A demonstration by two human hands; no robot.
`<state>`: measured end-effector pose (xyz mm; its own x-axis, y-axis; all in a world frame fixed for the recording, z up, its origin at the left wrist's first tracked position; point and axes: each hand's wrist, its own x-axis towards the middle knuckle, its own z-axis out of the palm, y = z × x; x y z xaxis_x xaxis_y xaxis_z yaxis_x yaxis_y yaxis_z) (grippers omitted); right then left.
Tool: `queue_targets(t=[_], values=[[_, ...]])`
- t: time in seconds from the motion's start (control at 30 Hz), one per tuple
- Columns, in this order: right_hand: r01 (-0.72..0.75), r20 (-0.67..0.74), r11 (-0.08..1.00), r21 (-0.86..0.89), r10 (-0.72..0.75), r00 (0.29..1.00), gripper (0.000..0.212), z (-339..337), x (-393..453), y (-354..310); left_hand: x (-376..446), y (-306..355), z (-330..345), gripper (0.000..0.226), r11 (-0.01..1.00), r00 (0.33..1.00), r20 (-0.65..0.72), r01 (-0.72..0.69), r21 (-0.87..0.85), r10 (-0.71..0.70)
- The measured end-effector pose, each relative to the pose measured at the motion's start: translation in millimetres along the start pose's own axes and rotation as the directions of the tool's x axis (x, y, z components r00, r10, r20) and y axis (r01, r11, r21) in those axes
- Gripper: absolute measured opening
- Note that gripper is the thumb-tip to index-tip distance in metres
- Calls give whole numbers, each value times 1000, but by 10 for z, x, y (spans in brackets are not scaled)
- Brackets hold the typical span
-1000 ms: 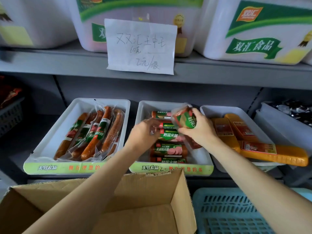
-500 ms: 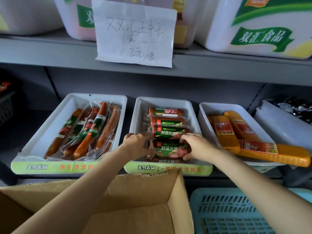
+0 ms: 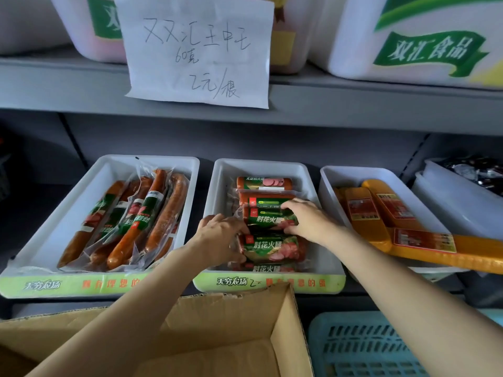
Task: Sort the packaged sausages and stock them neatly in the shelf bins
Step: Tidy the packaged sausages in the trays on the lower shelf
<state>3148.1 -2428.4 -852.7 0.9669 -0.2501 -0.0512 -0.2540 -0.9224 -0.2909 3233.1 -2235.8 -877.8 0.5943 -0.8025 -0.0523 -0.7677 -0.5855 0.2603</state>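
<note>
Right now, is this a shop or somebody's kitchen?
Probably a small shop: a handwritten price sign hangs from the shelf, and white bins hold packaged sausages that both hands are arranging.

paper sign (image 3: 196, 50) — "60克", tub (image 3: 424, 36) — "双汇食品"

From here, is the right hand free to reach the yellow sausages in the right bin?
Probably yes. The right hand is busy gripping a green-label pack in the middle bin, but the yellow sausages lie uncovered in the open bin just beside it, with nothing between.
</note>
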Motion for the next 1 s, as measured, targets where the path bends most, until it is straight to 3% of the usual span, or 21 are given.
queue_targets(t=[0.13, 0.3, 0.47, 0.6, 0.7, 0.8, 1.0], values=[[11, 5, 994, -110, -11, 1000, 50, 13, 107, 24, -48, -34, 4, 56, 998, 998, -59, -34, 56, 37], [88, 33, 993, -77, -86, 996, 45, -15, 220, -104, -59, -32, 2, 56, 989, 991, -112, -61, 137, 77], [80, 108, 995, -57, -74, 991, 41, -56, 276, -155, -47, -52, -2, 59, 986, 992, -87, -80, 144, 93], [67, 143, 993, -98, -53, 988, 60, -19, 269, -150, -81, -98, -7, 64, 993, 996, -38, -80, 86, 84], [88, 129, 984, -155, -68, 989, 51, 0, 316, -179, -89, -46, 6, 65, 988, 995, -1, -96, 118, 97], [86, 146, 979, -185, -59, 987, 46, -114, 376, -133, -38, 3, 27, 64, 990, 995, -11, -97, 107, 99], [47, 246, 988, -144, -11, 969, 57, -266, 215, 30, -34, 22, 15, 63, 983, 987, -53, -144, 115, 150]])
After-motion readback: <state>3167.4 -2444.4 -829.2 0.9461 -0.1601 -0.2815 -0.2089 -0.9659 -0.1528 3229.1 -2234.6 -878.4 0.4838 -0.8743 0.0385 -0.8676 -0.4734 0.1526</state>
